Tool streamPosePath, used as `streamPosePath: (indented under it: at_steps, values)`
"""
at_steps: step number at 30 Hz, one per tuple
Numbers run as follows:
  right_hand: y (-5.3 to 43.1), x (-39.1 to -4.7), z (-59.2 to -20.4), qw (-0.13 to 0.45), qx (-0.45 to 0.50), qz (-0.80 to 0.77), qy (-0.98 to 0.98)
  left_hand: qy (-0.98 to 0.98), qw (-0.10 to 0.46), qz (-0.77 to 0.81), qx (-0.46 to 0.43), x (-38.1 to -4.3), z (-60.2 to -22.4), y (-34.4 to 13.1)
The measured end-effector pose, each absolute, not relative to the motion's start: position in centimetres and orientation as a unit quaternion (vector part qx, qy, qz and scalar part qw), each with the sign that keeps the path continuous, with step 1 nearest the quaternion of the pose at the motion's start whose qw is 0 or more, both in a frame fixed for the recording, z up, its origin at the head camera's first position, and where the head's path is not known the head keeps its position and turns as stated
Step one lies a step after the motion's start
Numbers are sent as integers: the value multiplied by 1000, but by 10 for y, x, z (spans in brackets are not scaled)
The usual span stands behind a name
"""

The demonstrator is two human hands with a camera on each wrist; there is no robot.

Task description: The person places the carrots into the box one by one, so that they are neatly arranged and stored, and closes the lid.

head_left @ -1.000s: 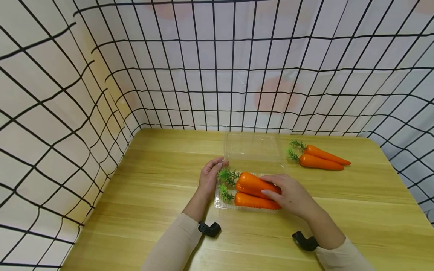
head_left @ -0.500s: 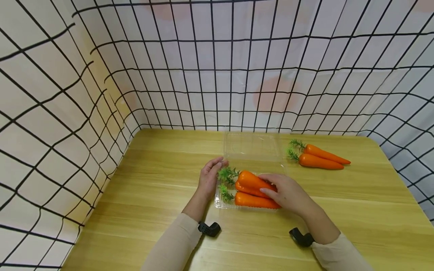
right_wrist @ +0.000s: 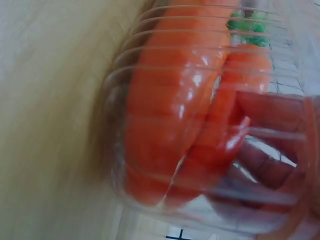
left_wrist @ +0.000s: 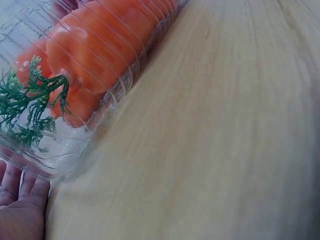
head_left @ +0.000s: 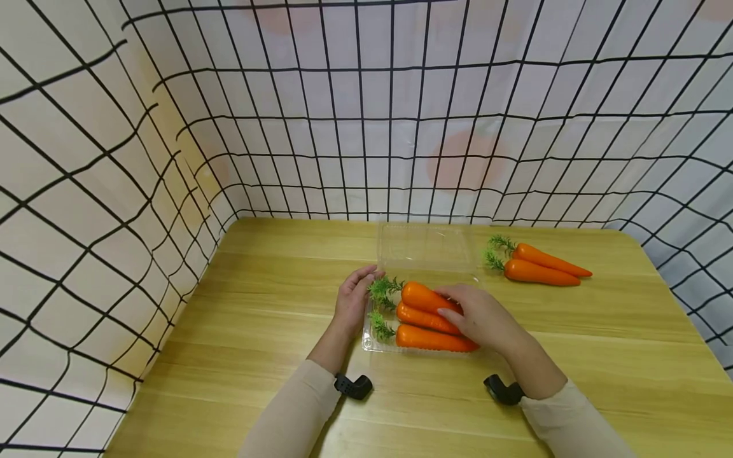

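Note:
A clear plastic clamshell box (head_left: 367, 344) lies on the table with its lid (head_left: 426, 245) folded back. Three orange carrots with green tops are in its base: a front carrot (head_left: 432, 338), a middle carrot (head_left: 422, 318) and a back carrot (head_left: 420, 296). My right hand (head_left: 483, 318) pinches the back carrot near its narrow end, thumb in front and fingers behind; its tip is hidden. At the box's left side my left hand (head_left: 350, 302) rests with fingers extended. In the left wrist view those fingers (left_wrist: 30, 187) touch the box's end wall.
Two more carrots (head_left: 541, 272) lie side by side on the wooden table (head_left: 275, 318), right of the lid. A white cloth with a black grid (head_left: 343, 133) encloses the table's back and sides. Black wrist devices (head_left: 354, 387) sit on both forearms.
My right hand has shifted slightly left and away from me, moving the back carrot toward the hinge, so the middle carrot shows more. My left hand stays at the box.

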State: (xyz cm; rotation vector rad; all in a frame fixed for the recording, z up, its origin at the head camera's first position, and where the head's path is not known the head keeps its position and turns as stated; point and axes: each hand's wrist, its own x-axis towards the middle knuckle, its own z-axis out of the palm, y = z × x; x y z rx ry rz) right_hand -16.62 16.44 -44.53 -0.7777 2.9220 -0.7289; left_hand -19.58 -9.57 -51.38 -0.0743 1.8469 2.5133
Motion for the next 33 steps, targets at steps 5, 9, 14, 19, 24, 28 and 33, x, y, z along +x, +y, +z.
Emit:
streamPosePath:
  at_steps: [5, 9, 14, 19, 24, 28, 33]
  values:
    - [162, -168, -446, 35, -242, -225, 943, 598, 8, 801, -20, -196, -514, -95]
    - [161, -168, -447, 38, -234, -216, 947, 598, 8, 801, -20, -197, -513, -95]
    - [160, -169, -449, 35, -232, -204, 950, 595, 9, 804, -18, -196, -513, -95]
    - [159, -168, -451, 30, -230, -202, 952, 607, 4, 794, -25, -195, -513, -96]
    - [160, -167, -452, 29, -234, -209, 949, 615, -2, 788, -33, -196, -513, -96]
    - [160, -166, -452, 35, -233, -217, 948, 614, 0, 788, -36, -196, -512, -97]
    - [161, -165, -446, 41, -232, -241, 942, 620, 4, 784, -34, -195, -513, -97]
